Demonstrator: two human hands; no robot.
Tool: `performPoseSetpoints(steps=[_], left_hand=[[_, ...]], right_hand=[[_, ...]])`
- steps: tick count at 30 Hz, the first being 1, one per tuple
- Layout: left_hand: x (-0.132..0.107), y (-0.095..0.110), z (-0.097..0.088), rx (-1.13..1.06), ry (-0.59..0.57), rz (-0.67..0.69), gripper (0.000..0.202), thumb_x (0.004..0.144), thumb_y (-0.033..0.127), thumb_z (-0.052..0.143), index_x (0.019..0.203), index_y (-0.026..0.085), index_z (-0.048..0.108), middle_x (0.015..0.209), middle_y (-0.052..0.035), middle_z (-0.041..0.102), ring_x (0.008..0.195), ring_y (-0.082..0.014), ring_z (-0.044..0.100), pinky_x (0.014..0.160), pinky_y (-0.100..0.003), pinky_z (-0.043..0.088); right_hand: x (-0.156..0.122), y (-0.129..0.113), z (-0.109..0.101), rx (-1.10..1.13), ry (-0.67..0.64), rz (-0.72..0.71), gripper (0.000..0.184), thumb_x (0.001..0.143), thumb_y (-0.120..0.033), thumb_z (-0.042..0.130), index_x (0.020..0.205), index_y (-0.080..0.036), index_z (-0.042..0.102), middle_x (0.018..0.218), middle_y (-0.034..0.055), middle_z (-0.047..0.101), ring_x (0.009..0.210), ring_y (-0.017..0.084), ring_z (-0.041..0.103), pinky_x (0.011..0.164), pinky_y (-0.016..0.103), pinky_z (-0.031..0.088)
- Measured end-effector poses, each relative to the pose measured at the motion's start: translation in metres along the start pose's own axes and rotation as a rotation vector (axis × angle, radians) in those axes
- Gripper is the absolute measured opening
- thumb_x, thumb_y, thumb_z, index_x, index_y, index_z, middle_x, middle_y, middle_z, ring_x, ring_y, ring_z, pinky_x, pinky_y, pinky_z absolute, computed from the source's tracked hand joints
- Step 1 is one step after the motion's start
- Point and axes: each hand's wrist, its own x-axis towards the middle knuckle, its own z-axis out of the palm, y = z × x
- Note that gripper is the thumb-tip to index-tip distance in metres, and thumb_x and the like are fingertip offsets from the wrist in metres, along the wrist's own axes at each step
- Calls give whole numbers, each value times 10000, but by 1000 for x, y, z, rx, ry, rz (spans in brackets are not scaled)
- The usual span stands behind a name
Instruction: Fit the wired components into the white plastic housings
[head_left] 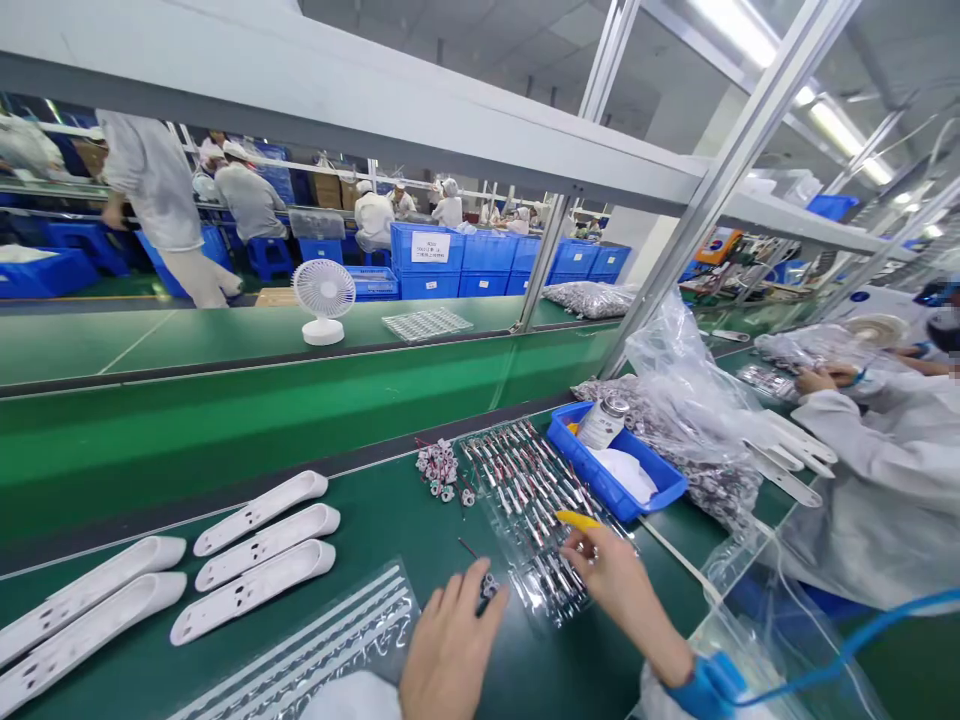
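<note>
My left hand (457,632) rests low over the green bench, thumb and fingers closed on a small round motor-like part (489,588) with a thin wire. My right hand (626,580) is over a clear blister tray (502,530) filled with rows of slim metallic parts with red wires. Its thumb and fingers are pinched together; what lies between them is too small to make out. A yellow pointed piece (577,520), perhaps a finger cover, runs along its index finger. Beyond my left hand lies a pile of small wired round parts (437,468).
Several white curved housings (255,590) lie at left beside a clear sheet with white strips (330,640). A blue bin (637,500) holds a metal-topped jar. Bagged parts (697,450) sit at right, near a co-worker (877,440). A blue cord (847,650) trails from my right wristband.
</note>
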Motion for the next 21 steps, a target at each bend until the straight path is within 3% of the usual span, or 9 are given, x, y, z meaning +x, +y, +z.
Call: performPoseSetpoints(steps=[4, 8, 11, 14, 18, 21], left_hand=[[29, 16, 11, 3, -46, -25, 391, 786, -48, 320, 935, 128, 635, 1075, -155, 582, 984, -311, 545, 803, -504, 430], [30, 12, 2, -147, -26, -120, 343, 760, -62, 347, 886, 82, 632, 981, -173, 592, 942, -308, 559, 808, -502, 416], [25, 1, -17, -388, 28, -189, 302, 833, 40, 361, 1019, 122, 584, 1037, -127, 592, 941, -215, 579, 859, -384, 431], [13, -16, -40, -620, 81, -270, 307, 902, 205, 301, 1096, 122, 524, 930, -88, 630, 751, -127, 621, 742, -255, 490], [-16, -36, -60, -1058, 273, -347, 290, 778, 381, 555, 936, 142, 595, 738, -14, 587, 529, -78, 535, 539, -193, 464], [-41, -45, -69, -1227, 401, -368, 301, 678, 346, 682, 924, 190, 606, 788, -15, 613, 618, -98, 558, 546, -181, 454]], right_hand=[[-2, -24, 36, 11, 6, -6, 48, 652, -210, 526, 656, -179, 561, 760, 80, 568, 651, 219, 555, 606, 335, 414], [3, -28, 45, 113, -7, 36, 56, 634, -145, 509, 594, -184, 505, 709, 64, 550, 654, 217, 539, 622, 340, 394], [11, -24, 37, 268, -60, 64, 106, 631, -180, 523, 559, -192, 446, 583, 28, 546, 584, 192, 540, 591, 322, 405], [11, -33, 27, 497, -129, 36, 172, 686, -293, 530, 619, -196, 404, 594, 13, 554, 569, 168, 566, 556, 292, 434], [-6, -82, 24, 1034, -316, 16, 276, 715, -390, 598, 710, -179, 420, 719, 1, 568, 463, 96, 531, 470, 237, 397], [-23, -126, 29, 1152, -516, -59, 283, 719, -397, 618, 703, -163, 460, 721, 3, 571, 426, 54, 474, 426, 202, 336]])
